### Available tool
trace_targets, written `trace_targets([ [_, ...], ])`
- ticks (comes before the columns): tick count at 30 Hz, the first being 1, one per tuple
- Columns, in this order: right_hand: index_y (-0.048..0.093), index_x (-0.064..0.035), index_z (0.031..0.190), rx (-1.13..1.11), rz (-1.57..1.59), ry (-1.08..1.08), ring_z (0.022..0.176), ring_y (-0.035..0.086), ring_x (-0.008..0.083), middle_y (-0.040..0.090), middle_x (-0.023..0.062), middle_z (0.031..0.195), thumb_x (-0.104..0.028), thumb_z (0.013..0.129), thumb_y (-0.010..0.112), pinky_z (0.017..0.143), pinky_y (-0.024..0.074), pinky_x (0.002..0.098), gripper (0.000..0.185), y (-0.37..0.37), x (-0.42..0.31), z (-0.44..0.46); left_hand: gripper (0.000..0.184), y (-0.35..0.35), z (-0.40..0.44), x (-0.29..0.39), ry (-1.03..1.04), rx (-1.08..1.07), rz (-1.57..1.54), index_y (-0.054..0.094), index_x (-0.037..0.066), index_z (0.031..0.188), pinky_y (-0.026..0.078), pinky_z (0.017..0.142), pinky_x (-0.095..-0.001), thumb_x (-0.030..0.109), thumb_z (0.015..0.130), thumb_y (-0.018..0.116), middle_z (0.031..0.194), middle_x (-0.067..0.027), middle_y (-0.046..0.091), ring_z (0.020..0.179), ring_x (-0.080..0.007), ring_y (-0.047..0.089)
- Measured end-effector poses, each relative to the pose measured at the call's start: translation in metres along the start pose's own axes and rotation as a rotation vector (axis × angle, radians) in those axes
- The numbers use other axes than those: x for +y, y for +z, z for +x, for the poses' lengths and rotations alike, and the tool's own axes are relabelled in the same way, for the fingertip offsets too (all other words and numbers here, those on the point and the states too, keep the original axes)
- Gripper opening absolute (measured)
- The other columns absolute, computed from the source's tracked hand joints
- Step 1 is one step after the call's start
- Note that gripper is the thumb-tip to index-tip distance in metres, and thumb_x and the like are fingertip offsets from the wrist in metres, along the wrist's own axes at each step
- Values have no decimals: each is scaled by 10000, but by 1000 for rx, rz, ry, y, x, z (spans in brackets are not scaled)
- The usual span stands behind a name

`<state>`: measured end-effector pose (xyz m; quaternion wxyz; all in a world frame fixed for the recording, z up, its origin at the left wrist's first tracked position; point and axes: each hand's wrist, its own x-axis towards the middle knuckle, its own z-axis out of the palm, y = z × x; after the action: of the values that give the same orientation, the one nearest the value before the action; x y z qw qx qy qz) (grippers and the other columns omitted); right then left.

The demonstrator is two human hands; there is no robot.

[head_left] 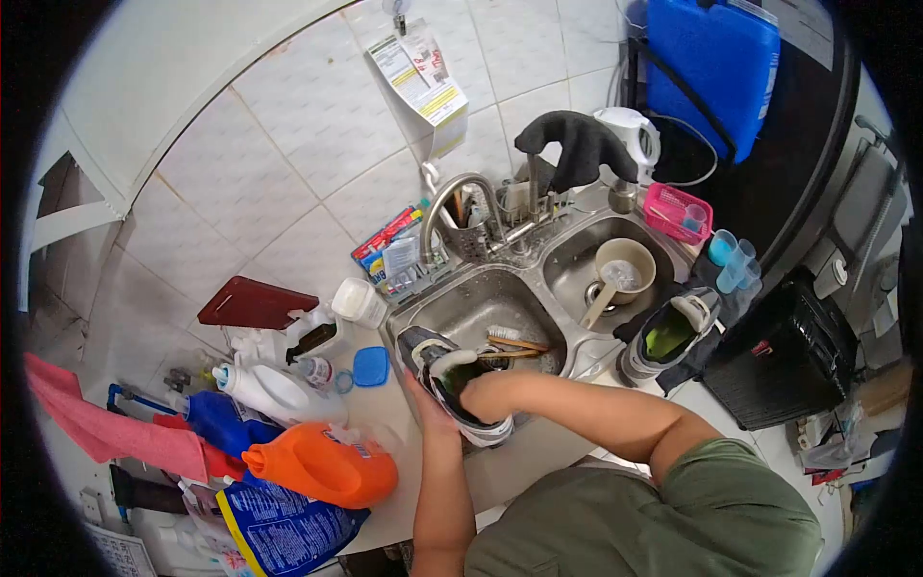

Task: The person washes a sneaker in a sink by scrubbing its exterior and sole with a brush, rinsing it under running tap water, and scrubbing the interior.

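Note:
A grey and white sneaker is held over the near edge of the left sink basin. My left hand grips it along its left side. Inside the shoe's opening is my right hand, its fingers hidden by the shoe, so what they do there cannot be seen. Down in the basin lies a brush with a wooden handle and pale bristles, and another wooden handle is beside it. The matching sneaker rests on dark cloth to the right of the sink, its greenish insole showing.
A beige dipper sits in the right basin under the curved faucet. Bottles, among them an orange jug and a white one, crowd the left counter near a blue lid. A pink basket stands at back right.

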<state>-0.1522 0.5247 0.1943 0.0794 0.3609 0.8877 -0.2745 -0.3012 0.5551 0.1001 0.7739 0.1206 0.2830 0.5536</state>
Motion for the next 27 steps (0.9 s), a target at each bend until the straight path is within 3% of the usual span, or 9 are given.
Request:
trace_targets([
  [3,743,-46,932,-3,85,23,920,694,368,708,226,896,-106,790,578,789,528,480,226,-10,-3,-14,675,-26,20,5,-29,-92,-102,566,141,1323,452,1022,-497,671,936,408,1274,-117,625,1167,-333,583],
  [6,743,-21,898,114,119,1,937,698,353,709,233,898,-110,784,596,799,531,474,207,-29,4,13,678,-18,17,2,-5,-79,-26,561,136,1333,455,1018,-497,666,937,415,1287,-116,619,1182,-329,578],
  [8,744,-1,880,368,185,269,945,698,346,711,235,925,-93,790,604,824,535,457,191,-37,6,33,665,-7,16,2,-41,-8,-1,553,136,1351,458,1018,-471,648,946,421,1307,-101,612,1197,-311,575],
  [12,717,-1,1069,387,190,361,1005,688,337,688,260,1073,-166,863,568,902,517,428,303,-2,24,54,636,0,22,5,75,23,76,530,142,1372,462,1015,-430,617,964,417,1313,-79,610,1193,-282,578],
  [13,611,-15,1289,194,73,230,1172,617,328,608,220,1302,-199,923,494,992,467,437,427,4,30,63,629,6,23,8,125,47,87,522,142,1378,460,1017,-430,607,967,416,1316,-77,608,1194,-281,577],
  [16,638,-12,1252,183,80,30,1127,639,339,638,210,1257,-202,923,485,971,478,437,409,3,37,42,593,-26,44,14,136,75,6,502,138,1386,451,1027,-438,563,983,408,1333,-73,593,1199,-281,570],
  [20,715,24,1049,-40,-60,84,1022,674,330,697,245,1040,-102,831,521,896,501,418,318,-25,32,18,601,-33,50,11,128,207,37,509,124,1379,446,1034,-444,565,990,379,1333,-85,595,1201,-294,568],
  [24,705,-7,1027,9,381,-212,931,684,275,721,165,959,16,757,506,785,516,387,335,-29,53,6,637,-19,37,27,95,127,-8,548,121,1344,459,1021,-448,608,979,358,1298,-89,621,1184,-304,579],
  [27,694,-23,1038,441,954,-142,885,678,171,726,110,924,6,832,527,768,533,354,267,-54,74,16,653,-17,40,24,144,81,3,584,121,1296,471,1009,-452,634,961,358,1236,-103,652,1135,-316,608],
])
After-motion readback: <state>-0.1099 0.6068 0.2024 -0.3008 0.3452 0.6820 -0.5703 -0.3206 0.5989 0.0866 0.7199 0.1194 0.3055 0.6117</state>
